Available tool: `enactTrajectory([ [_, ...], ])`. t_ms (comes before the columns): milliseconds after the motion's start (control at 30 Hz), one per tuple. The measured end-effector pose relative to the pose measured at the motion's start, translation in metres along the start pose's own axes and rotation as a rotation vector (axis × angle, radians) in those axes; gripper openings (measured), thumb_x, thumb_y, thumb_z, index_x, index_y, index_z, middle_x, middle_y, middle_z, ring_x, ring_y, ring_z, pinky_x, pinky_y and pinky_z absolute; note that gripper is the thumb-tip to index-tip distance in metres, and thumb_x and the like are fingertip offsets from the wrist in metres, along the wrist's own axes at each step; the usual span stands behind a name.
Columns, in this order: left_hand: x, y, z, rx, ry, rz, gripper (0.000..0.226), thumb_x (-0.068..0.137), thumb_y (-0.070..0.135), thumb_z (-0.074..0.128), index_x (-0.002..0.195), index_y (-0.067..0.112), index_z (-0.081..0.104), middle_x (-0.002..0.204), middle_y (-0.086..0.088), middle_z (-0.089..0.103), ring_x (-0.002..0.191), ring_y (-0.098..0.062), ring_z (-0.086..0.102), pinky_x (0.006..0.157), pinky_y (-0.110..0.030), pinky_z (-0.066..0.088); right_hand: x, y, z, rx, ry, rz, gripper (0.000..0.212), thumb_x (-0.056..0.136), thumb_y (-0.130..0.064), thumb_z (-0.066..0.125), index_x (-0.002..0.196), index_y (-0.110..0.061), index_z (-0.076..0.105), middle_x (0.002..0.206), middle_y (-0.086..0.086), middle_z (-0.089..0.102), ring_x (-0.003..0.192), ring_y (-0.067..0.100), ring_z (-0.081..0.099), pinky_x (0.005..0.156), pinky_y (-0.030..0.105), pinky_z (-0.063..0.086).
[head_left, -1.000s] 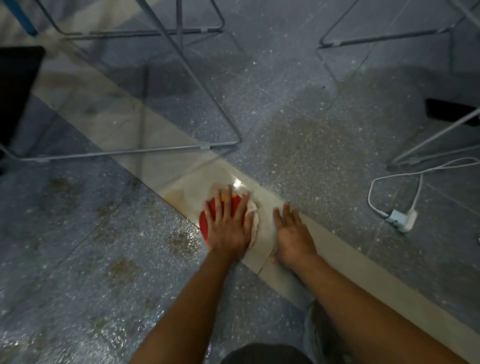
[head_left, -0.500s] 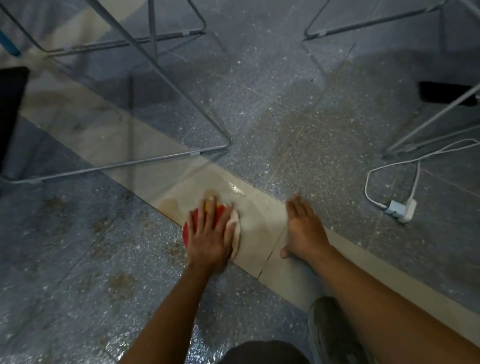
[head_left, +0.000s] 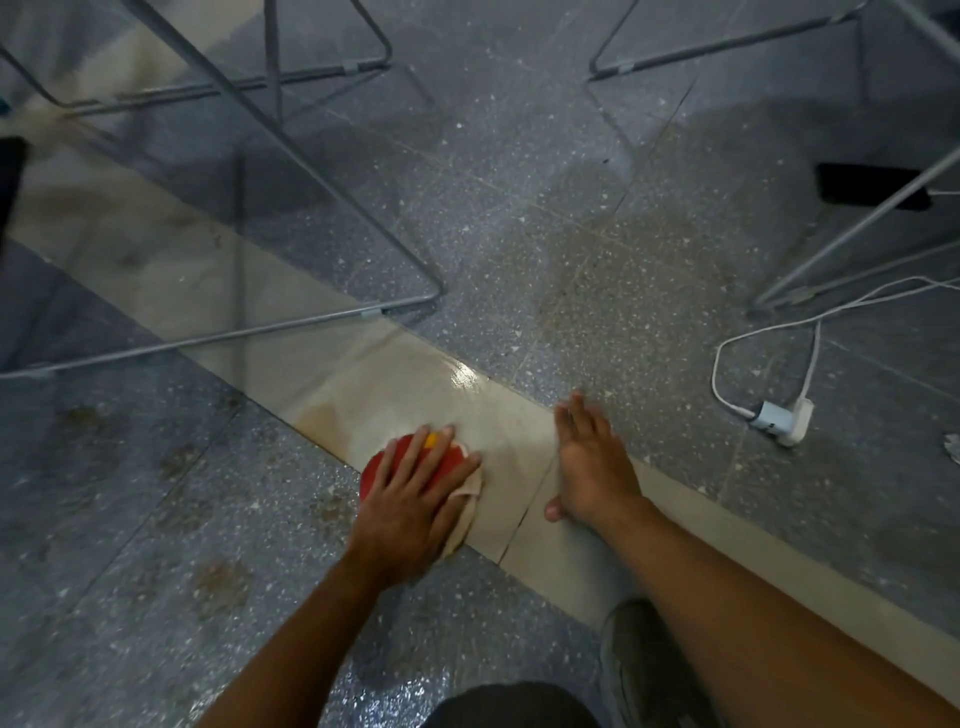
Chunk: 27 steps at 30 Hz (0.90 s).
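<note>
On the beige tile strip (head_left: 363, 379), at its near-left edge, a cloth (head_left: 387, 460) is pressed flat under the left hand (head_left: 410, 499). The cloth is red w/ a bit of yellow at the far side & a pale beige part showing at the hand's right edge. It lies partly on the strip & partly on the grey speckled floor (head_left: 519, 218). The left hand's fingers are spread & laid straight over the cloth, palm down. Nothing is curled round it, so it is a flat press, not a grasp. The right hand (head_left: 592, 467) is set palm-down on the same strip, just right of a tile joint, w/ fingers straight & thumb out to the left; nothing is held. The two hands are near each other but apart. A wet sheen is seen on the strip beyond the cloth. Brown stains (head_left: 221, 579) are scattered over the floor at left. A metal chair frame (head_left: 218, 338) stands beyond, to the left. A white charger (head_left: 779, 418) w/ cable (head_left: 727, 353) lies at right. A grey shoe (head_left: 634, 660) is seen under the right forearm.
</note>
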<state>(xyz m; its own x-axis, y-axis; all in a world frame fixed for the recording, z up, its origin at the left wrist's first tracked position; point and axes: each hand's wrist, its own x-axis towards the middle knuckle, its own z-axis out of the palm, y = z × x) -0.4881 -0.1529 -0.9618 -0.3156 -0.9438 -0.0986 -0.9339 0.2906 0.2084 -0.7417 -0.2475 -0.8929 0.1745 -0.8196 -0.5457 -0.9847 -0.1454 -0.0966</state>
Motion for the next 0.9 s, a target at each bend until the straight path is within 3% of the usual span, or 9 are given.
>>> enactTrajectory([
  [100,0.021,-0.021,-0.014,-0.001,0.043,-0.242,0.058,0.113,0.049,0.028,0.170,0.038,0.024,0.181,-0.006,0.009,0.168,-0.034,0.007,0.132,-0.060,0.014,0.002,-0.002,0.002,-0.018,-0.006,0.004,0.151,0.061,-0.047,0.096,0.162,-0.010,-0.010,0.169,0.015,-0.023,0.157,0.038,-0.007,0.125,0.058,0.021],
  [233,0.112,-0.001,-0.029,-0.161,0.027,-0.585,0.061,0.112,0.059,0.009,0.170,0.044,0.000,0.181,-0.007,-0.008,0.166,-0.036,-0.012,0.133,-0.059,-0.006,0.002,-0.001,0.004,-0.022,-0.019,0.012,0.151,0.064,-0.047,0.095,0.161,-0.010,-0.015,0.168,0.015,-0.027,0.157,0.039,-0.010,0.125,0.058,0.019],
  [300,0.133,0.013,-0.026,-0.170,0.001,-0.568,0.062,0.111,0.061,0.005,0.170,0.043,-0.004,0.181,-0.008,-0.012,0.165,-0.037,-0.016,0.132,-0.059,-0.011,0.002,-0.001,0.005,-0.021,-0.025,0.009,0.150,0.067,-0.046,0.093,0.161,-0.010,-0.019,0.167,0.014,-0.029,0.157,0.038,-0.013,0.125,0.059,0.017],
  [367,0.123,0.030,-0.017,-0.128,-0.013,-0.422,0.063,0.111,0.060,0.006,0.171,0.041,0.003,0.181,-0.007,-0.007,0.166,-0.037,-0.014,0.132,-0.061,-0.009,0.002,-0.001,0.005,-0.021,-0.036,0.006,0.149,0.069,-0.045,0.092,0.160,-0.009,-0.020,0.167,0.014,-0.029,0.157,0.038,-0.016,0.125,0.060,0.017],
  [467,0.059,0.049,0.001,-0.062,0.005,-0.129,0.059,0.114,0.057,0.018,0.171,0.043,0.011,0.182,-0.004,0.002,0.167,-0.035,-0.007,0.133,-0.062,0.005,-0.001,-0.001,0.007,-0.010,-0.051,0.005,0.145,0.073,-0.043,0.090,0.160,-0.011,-0.021,0.167,0.011,-0.029,0.156,0.038,-0.019,0.125,0.063,0.016],
  [600,-0.033,0.021,0.012,-0.003,-0.005,0.004,0.059,0.114,0.056,0.025,0.170,0.045,0.012,0.182,0.001,0.002,0.168,-0.031,0.000,0.133,-0.057,0.009,-0.002,-0.002,0.006,-0.030,-0.075,0.002,0.143,0.076,-0.044,0.088,0.159,-0.011,-0.024,0.166,0.009,-0.033,0.155,0.039,-0.021,0.124,0.064,0.014],
  [667,-0.041,0.003,0.005,0.001,0.008,-0.063,0.058,0.114,0.054,0.025,0.170,0.044,0.014,0.182,0.000,0.003,0.168,-0.030,0.002,0.132,-0.058,0.014,-0.003,-0.004,0.005,-0.052,-0.079,0.008,0.143,0.076,-0.044,0.087,0.159,-0.011,-0.025,0.165,0.010,-0.034,0.155,0.039,-0.021,0.124,0.064,0.015],
  [767,0.004,0.003,-0.011,-0.030,0.048,-0.323,0.057,0.114,0.052,0.027,0.170,0.040,0.020,0.181,-0.007,0.007,0.168,-0.035,0.002,0.133,-0.060,0.014,-0.006,-0.008,0.002,-0.061,-0.072,0.028,0.143,0.076,-0.043,0.088,0.158,-0.011,-0.025,0.165,0.010,-0.034,0.156,0.039,-0.018,0.125,0.062,0.016],
  [900,0.084,0.030,-0.026,-0.155,-0.012,-0.494,0.061,0.113,0.056,0.014,0.171,0.038,0.009,0.181,-0.010,-0.006,0.166,-0.039,-0.013,0.133,-0.060,-0.007,-0.020,-0.008,0.008,-0.012,0.005,0.053,0.131,0.081,-0.038,0.085,0.162,-0.010,-0.014,0.169,0.014,-0.023,0.158,0.037,-0.007,0.125,0.053,0.023],
])
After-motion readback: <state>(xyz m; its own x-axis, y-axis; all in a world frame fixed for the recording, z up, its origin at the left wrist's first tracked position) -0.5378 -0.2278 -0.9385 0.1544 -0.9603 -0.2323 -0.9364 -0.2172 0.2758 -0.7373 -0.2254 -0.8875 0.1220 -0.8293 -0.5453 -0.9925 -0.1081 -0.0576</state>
